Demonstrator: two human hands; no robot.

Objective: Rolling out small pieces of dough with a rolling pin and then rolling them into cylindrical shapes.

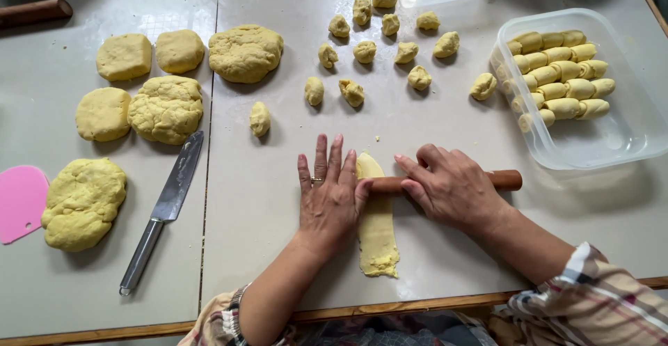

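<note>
A thin wooden rolling pin (504, 179) lies crosswise over a long flattened strip of yellow dough (376, 227) near the table's front edge. My left hand (330, 193) presses flat on the pin's left end, fingers spread, a ring on one finger. My right hand (451, 187) rests palm-down on the pin's right part; only the pin's right tip and a short middle piece show. The strip runs from under the pin toward me.
Several small dough pieces (364, 51) are scattered behind. Large dough lumps (245, 53) sit at left, with a knife (164, 210) and a pink scraper (21, 202). A clear tub (630, 134) at right holds rolled dough logs (560, 74). Another wooden pin (35, 12) lies far left.
</note>
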